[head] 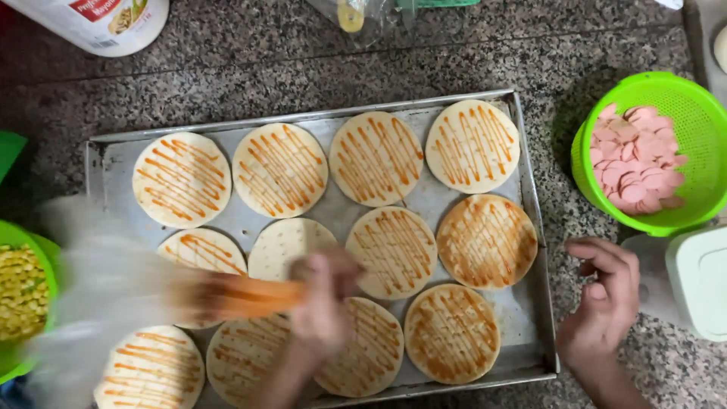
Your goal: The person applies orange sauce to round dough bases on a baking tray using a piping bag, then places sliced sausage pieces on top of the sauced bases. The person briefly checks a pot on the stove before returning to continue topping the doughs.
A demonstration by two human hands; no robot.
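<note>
Gripping a blurred orange sauce bag [242, 297], the left hand [322, 303] hovers over the plain dough round [284, 246] at the tray's [485, 206] centre. At four o'clock, the right hand [602, 303] rests loosely curled and empty on the granite counter [303, 76]; at two o'clock sits a green colander [700, 121] of pink sausage slices [636, 159].

Tray [113, 163]: dull grey metal, scuffed and matt, with a thin raised rim. Counter [303, 68]: speckled dark granite, polished to a faint sheen. Flatbreads [488, 241]: pale, dry, matt dough, striped with glossy orange sauce. Piping bag [98, 295]: thin clear plastic, blurred, filled with orange sauce. Colander [700, 113]: bright green perforated plastic, smooth, holding pink, smooth sausage slices [636, 159]. Bowl [7, 235]: green plastic, holding yellow corn [21, 291]. Box [700, 280]: white plastic, satin. Tub [98, 23]: white glossy plastic.
</note>
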